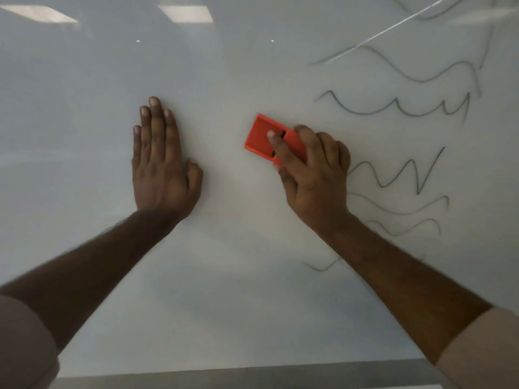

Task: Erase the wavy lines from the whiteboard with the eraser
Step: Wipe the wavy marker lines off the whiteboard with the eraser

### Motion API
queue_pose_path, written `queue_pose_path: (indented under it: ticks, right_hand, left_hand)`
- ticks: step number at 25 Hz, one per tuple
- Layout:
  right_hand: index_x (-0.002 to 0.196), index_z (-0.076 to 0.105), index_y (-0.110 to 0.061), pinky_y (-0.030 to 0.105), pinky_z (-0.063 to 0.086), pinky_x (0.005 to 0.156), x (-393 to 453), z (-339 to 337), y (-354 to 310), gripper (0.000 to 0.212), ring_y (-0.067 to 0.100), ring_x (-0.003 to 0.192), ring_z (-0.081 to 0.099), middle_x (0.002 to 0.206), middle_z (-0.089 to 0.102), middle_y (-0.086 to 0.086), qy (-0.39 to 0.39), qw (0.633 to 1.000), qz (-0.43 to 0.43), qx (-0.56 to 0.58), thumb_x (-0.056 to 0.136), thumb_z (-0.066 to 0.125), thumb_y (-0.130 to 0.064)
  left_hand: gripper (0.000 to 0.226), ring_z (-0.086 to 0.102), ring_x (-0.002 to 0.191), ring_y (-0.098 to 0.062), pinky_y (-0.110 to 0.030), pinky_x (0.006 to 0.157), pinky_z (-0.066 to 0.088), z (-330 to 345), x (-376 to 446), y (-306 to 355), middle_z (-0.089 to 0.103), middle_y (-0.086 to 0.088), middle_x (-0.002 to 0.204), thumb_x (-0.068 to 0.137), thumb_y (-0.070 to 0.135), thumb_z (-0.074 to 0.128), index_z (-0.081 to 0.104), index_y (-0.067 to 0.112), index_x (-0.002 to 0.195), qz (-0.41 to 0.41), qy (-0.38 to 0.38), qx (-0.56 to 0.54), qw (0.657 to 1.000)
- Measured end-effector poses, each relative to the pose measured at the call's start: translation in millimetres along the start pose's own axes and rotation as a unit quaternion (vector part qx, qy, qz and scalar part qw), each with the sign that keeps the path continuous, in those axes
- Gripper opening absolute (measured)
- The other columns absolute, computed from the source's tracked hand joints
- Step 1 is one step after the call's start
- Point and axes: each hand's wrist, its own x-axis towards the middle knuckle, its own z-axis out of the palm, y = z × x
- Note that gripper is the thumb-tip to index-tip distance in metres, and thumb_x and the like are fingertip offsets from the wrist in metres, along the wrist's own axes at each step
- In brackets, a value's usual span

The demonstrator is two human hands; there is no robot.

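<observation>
A white glossy whiteboard (230, 262) fills the view. Several black wavy lines (398, 108) run down its right side, from the top right corner to a short stroke low down beside my right forearm. My right hand (314, 175) holds an orange rectangular eraser (262, 134) flat against the board, just left of the lines, with my index finger lying across its back. My left hand (161, 164) rests flat on the board to the left, fingers together and pointing up, holding nothing.
The board's lower edge and a grey ledge (252, 379) run along the bottom. Ceiling lights (185, 14) reflect in the upper part of the board. The left half of the board carries no marks.
</observation>
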Motion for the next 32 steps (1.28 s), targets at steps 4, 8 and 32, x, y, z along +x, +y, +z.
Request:
queue_pose_path:
  ticks: [4, 8, 32]
  right_hand:
    - [0.144, 0.048, -0.029, 0.045, 0.039, 0.091, -64.9, -10.8, -3.3, 0.044, 0.034, 0.106, 0.053, 0.133, 0.057, 0.012, -0.076, 0.987, -0.136, 0.044, 0.101, 0.054, -0.031]
    - [0.138, 0.055, -0.028, 0.045, 0.043, 0.092, -155.1, -35.7, 31.3, 0.04, 0.031, 0.106, 0.057, 0.127, 0.063, 0.009, -0.161, 0.959, -0.232, 0.038, 0.1, 0.058, -0.04]
    - [0.142, 0.053, -0.026, 0.043, 0.042, 0.093, 229.8, -20.3, 89.1, 0.044, 0.034, 0.114, 0.056, 0.139, 0.056, 0.011, 0.042, 0.996, -0.047, -0.062, 0.103, 0.046, -0.043]
  left_hand:
    - [0.078, 0.011, 0.156, -0.039, -0.045, 0.129, 0.007, 2.0, 9.7, 14.5, 0.014, -0.028, 0.165, 0.091, 0.022, 0.046, 0.017, -0.006, 0.157, 0.015, -0.002, 0.007, 1.0]
    - [0.077, 0.009, 0.157, -0.036, -0.044, 0.129, 0.007, 0.4, 18.1, 22.5, 0.014, -0.025, 0.167, 0.093, 0.028, 0.043, 0.016, -0.003, 0.158, 0.023, -0.012, 0.004, 1.0]
    - [0.077, 0.001, 0.158, -0.024, -0.038, 0.129, 0.004, -10.1, 122.7, 34.7, 0.003, -0.011, 0.17, 0.101, 0.049, 0.028, 0.01, 0.003, 0.16, 0.085, -0.031, 0.03, 0.995]
